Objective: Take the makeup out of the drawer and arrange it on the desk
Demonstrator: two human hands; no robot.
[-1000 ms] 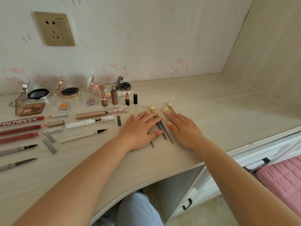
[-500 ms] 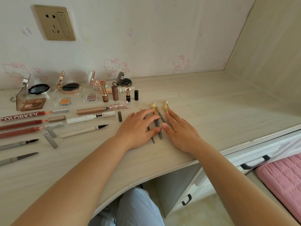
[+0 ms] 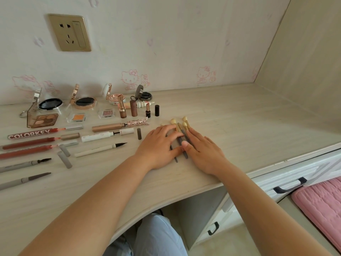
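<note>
I see both forearms reaching forward over the counter (image 3: 239, 117), palms down. My left hand (image 3: 158, 146) and right hand (image 3: 204, 154) lie flat with fingers straight, pressed in from either side against the sponge-tipped makeup applicators (image 3: 180, 133), which lie bunched between them, tips pointing toward the wall.

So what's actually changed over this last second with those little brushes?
The left hand and right hand, both flat, have slid closer, gathering the grey-handled, cream-tipped applicator brushes into a tighter bunch. Nothing was picked up; the other makeup rows stayed put.
</note>
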